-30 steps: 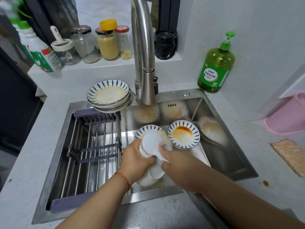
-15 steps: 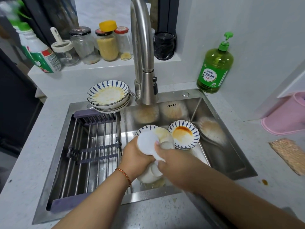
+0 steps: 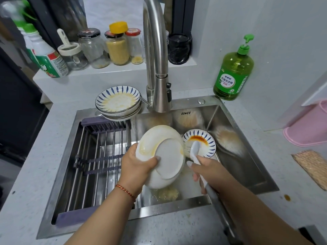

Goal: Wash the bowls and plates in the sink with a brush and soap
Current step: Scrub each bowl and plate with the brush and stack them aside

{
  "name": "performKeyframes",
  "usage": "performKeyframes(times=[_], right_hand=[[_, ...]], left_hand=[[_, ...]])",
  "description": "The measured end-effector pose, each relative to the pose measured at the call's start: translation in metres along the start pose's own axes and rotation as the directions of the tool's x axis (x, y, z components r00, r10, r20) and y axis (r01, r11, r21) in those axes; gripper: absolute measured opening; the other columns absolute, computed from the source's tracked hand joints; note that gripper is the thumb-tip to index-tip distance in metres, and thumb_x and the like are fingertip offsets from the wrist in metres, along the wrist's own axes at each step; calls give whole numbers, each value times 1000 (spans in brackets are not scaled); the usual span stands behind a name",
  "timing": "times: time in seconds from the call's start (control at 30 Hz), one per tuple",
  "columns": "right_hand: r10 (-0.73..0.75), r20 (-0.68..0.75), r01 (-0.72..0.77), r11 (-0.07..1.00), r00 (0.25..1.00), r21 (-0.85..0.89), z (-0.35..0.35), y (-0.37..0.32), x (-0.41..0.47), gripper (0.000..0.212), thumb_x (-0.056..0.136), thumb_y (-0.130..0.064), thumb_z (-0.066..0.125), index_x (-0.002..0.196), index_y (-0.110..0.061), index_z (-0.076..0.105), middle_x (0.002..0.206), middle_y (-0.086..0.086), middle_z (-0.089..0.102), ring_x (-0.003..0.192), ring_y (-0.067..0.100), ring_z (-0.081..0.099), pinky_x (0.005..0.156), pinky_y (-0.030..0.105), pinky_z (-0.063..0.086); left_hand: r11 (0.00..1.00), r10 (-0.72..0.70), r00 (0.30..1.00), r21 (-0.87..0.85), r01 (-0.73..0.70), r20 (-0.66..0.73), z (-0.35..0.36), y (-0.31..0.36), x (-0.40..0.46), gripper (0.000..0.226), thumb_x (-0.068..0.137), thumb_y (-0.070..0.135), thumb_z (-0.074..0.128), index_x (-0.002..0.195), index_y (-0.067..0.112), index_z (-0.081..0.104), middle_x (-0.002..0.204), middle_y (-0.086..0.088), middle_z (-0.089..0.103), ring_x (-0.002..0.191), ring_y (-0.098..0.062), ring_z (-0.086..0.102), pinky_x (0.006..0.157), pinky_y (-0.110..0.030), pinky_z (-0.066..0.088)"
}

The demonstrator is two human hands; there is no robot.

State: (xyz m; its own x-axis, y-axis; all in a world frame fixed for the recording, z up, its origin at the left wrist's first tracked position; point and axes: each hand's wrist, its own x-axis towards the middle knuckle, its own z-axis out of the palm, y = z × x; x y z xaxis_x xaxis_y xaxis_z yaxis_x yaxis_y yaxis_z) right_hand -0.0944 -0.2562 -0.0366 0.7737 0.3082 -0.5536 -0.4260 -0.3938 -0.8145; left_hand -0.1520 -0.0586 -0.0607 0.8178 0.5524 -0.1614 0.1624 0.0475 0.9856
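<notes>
My left hand grips a white plate by its rim, tilted with its stained underside facing me, over the sink. My right hand holds the white brush by its handle, its head just right of the plate and apart from it. A small blue-striped bowl with an orange stain sits in the basin behind the brush. Several striped plates are stacked on the sink's back left corner. The green soap bottle stands on the counter at the back right.
The tall steel tap rises over the basin's back. A drying rack fills the sink's left half. Jars and a cleaner bottle line the rear ledge. A pink tub and a scouring pad lie on the right counter.
The left hand has lifted and turned the plate so its underside shows. The right hand has drawn the brush off the plate to the right.
</notes>
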Motion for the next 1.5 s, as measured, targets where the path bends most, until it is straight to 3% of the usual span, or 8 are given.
performKeyframes(times=[0.13,0.27,0.53,0.7,0.87,1.07,1.27,1.5], right_hand=[[-30,-137,43,994,990,96,2,5,5,23,83,-26,73,96,-9,62,82,11,66,37,9,47,37,23,42],[-36,-77,46,989,996,140,2,5,4,29,81,-24,75,106,-14,65,79,2,67,39,5,51,38,24,42],[-145,17,145,975,989,-171,-26,-9,7,67,77,-17,77,131,-43,46,85,-6,68,46,2,55,38,22,43],[-223,58,226,883,973,-410,-25,-25,5,95,74,-22,79,147,-42,22,94,0,63,53,9,56,41,25,47],[-239,-98,169,870,966,-463,-30,-23,4,56,91,-30,58,143,-33,36,84,0,64,53,11,56,40,28,49],[-178,-42,149,911,983,-384,-11,-18,1,45,97,-28,50,141,-30,44,58,-7,56,36,0,46,42,15,40],[-348,144,360,707,926,-608,21,-33,-18,55,96,-35,47,147,-39,27,65,-11,42,58,-1,39,53,14,30],[-162,25,151,838,986,-525,-2,-32,3,51,94,-26,50,144,-29,40,69,-6,57,57,10,52,57,23,42]], left_hand=[[940,-111,994,-323,105,2,9,-4,-6,51,55,4,76,103,13,64,97,-10,72,89,-27,67,83,-48,56],[878,-152,986,-450,164,62,15,-8,-11,60,58,0,74,117,6,60,111,-21,68,101,-36,66,87,-54,54],[980,-164,929,-55,192,333,-3,5,5,74,40,16,87,110,9,61,102,-14,72,93,-32,69,76,-46,58],[944,-112,877,327,-53,468,3,34,17,40,57,-2,88,88,12,66,81,0,73,75,-15,67,70,-29,57],[906,0,946,401,-138,325,4,29,21,42,46,22,86,82,15,65,82,-4,72,76,-21,67,70,-39,56],[842,99,956,488,-229,277,11,28,17,31,48,32,76,75,25,62,76,9,66,72,-14,62,63,-29,49],[824,96,965,524,-215,246,15,22,14,32,59,16,82,69,27,54,68,12,60,64,-7,55,50,-14,35],[840,111,965,496,-218,236,6,14,13,32,58,15,83,77,26,61,76,12,63,71,-3,59,59,-17,43]])
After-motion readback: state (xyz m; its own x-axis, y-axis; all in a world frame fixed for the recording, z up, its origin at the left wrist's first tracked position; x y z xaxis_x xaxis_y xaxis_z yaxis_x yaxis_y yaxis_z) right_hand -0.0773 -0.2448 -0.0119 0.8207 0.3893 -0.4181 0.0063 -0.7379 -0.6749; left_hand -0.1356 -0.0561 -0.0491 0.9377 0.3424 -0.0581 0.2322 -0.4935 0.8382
